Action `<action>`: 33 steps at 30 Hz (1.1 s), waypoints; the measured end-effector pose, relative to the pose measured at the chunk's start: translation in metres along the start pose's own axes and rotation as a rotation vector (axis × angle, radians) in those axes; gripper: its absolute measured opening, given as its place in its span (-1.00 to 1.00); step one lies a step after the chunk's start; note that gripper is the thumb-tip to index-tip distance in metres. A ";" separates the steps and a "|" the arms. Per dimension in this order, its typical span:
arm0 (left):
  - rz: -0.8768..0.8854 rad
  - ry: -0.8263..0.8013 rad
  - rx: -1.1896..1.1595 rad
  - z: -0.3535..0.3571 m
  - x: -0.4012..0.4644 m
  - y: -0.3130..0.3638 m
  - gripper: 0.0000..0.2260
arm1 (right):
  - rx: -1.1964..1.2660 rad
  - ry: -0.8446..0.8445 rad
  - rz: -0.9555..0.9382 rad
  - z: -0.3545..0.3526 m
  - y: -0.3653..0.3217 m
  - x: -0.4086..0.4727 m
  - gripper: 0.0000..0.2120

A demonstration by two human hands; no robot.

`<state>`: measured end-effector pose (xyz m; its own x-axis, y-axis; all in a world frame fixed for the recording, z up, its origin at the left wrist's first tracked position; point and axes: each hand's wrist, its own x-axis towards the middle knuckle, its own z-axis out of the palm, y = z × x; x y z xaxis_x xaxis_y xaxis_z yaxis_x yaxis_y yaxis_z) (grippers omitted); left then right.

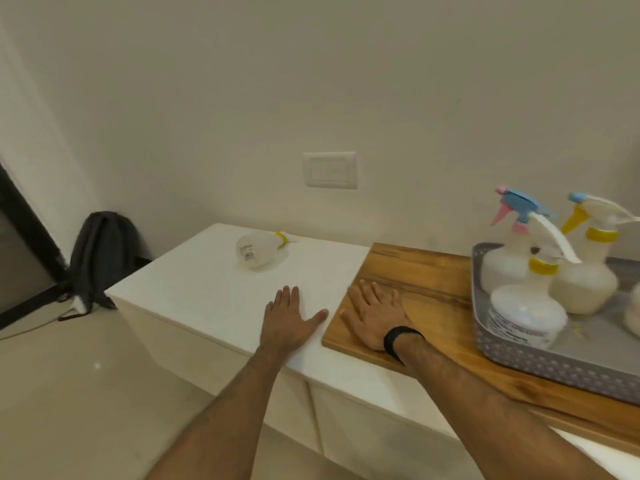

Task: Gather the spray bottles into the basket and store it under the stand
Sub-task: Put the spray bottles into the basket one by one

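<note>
Fingers of both hands lie flat and slightly spread, gripping nothing: the left hand (pixel 289 318) rests on the white cabinet (pixel 207 285), the right hand (pixel 375 315), with a black band (pixel 398 339) at its wrist, on the wooden board (pixel 433 289) beside it. On the board at the right sits the grey perforated basket (pixel 519 355). Three translucent white spray bottles stand upright in it: one with a blue and pink head (pixel 509 244) at the back, one with a yellow trigger (pixel 588 271) to its right, one with a yellow collar (pixel 526 310) in front. A fourth bottle (pixel 258 249), with a yellow collar, lies on its side on the cabinet, well apart from the basket, near the wall
</note>
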<state>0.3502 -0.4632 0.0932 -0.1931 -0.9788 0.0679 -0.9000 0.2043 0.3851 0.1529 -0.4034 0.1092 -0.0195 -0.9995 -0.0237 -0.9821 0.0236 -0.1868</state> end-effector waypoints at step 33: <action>-0.423 0.461 -1.438 -0.024 0.072 -0.020 -0.57 | 0.017 0.075 0.018 -0.007 -0.001 0.070 -0.31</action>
<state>0.3642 -0.5377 0.1125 0.3409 -0.9340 -0.1068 0.3094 0.0042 0.9509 0.1516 -0.4738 0.1148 -0.0518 -0.9976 0.0468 -0.9783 0.0413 -0.2032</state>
